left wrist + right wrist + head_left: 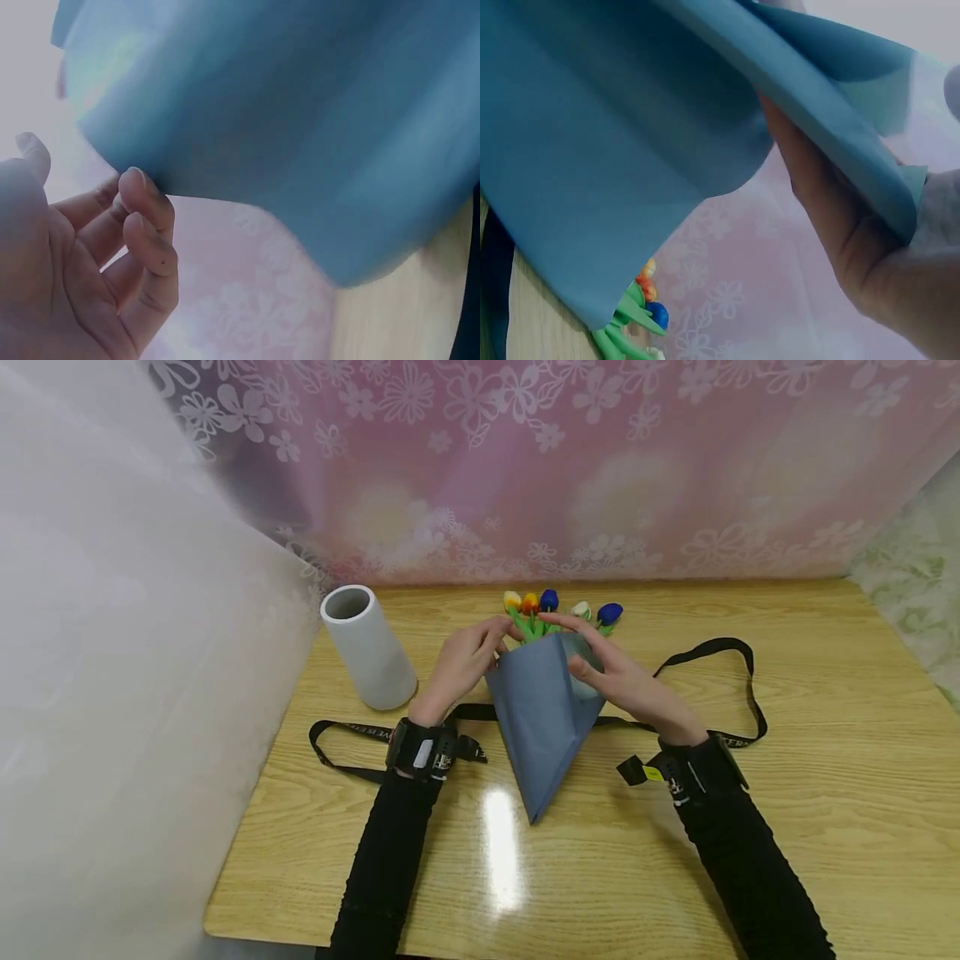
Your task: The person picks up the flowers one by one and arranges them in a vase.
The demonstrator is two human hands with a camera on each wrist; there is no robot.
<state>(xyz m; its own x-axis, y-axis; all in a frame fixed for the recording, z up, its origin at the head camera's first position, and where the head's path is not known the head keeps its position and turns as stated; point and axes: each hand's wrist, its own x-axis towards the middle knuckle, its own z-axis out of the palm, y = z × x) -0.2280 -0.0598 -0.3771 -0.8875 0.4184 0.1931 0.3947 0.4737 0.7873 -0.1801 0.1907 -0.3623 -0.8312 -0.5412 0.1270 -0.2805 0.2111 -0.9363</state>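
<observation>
A blue-grey sheet of wrapping paper [532, 702], folded to a cone with its point toward me, stands in the middle. Artificial tulips [530, 604] in yellow, orange, blue and white show past its upper edge. At the paper's upper left edge is my left hand [467, 658]; its bent fingertips [139, 187] meet the rim while the thumb stays apart. My right hand [611, 672] is at the upper right, fingers extended across the paper's opening and thumb spread. In the right wrist view, a paper fold [832, 127] partly hides that hand's fingers.
A white cylindrical vase [371, 652] stands at the back left. Black printed ribbon [750, 685] runs across the wooden table [600, 877], passing behind the paper and looping out on both sides. A pink floral curtain [480, 485] hangs along the back edge.
</observation>
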